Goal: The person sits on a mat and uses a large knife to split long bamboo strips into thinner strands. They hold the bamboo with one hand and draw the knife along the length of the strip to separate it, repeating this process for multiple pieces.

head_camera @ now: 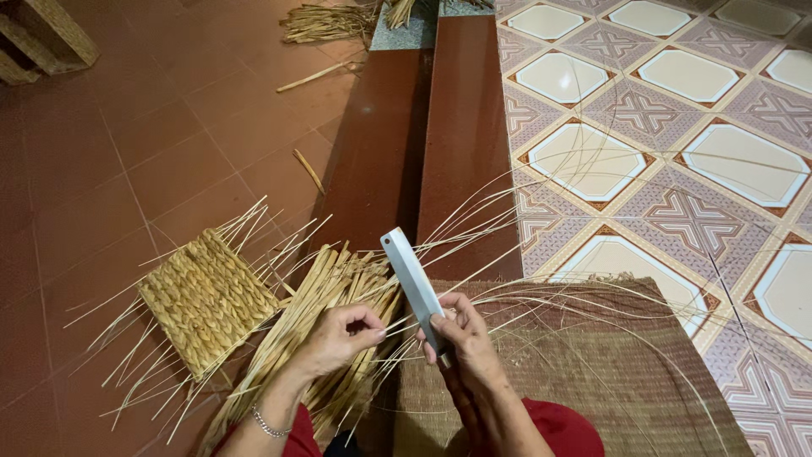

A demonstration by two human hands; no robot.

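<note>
The person's forearms are bare down to the hands. The left hand [338,338] and the right hand [463,343] wear no gloves and no rings that can be made out. A thin silver chain bracelet [267,423] circles the wrist just below the left hand. Red clothing [562,427] shows below both forearms, farther from the bracelet on the right side.
</note>
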